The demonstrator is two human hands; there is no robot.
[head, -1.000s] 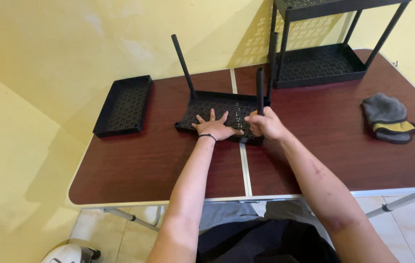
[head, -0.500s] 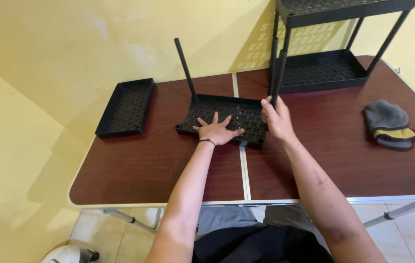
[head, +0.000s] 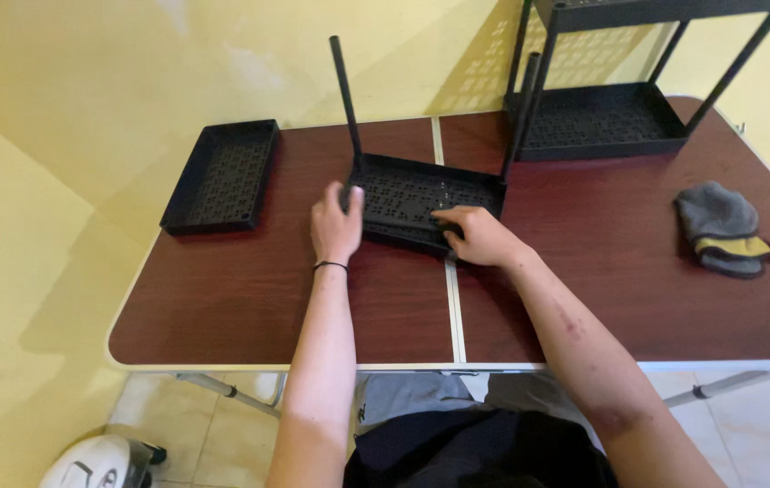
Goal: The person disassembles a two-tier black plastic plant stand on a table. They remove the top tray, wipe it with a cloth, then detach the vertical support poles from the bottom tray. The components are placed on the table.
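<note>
Tray lies between spare tray and rack.

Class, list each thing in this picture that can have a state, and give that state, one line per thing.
Left hand: grips the near left corner of the tray.
Right hand: grips the tray's near edge.
Perforated tray: on the table, near edge seems lifted, two poles upright.
Spare tray: lies flat, untouched.
Shelf rack: stands assembled.
Grey cloth: lies crumpled.
Table: unfolded.
</note>
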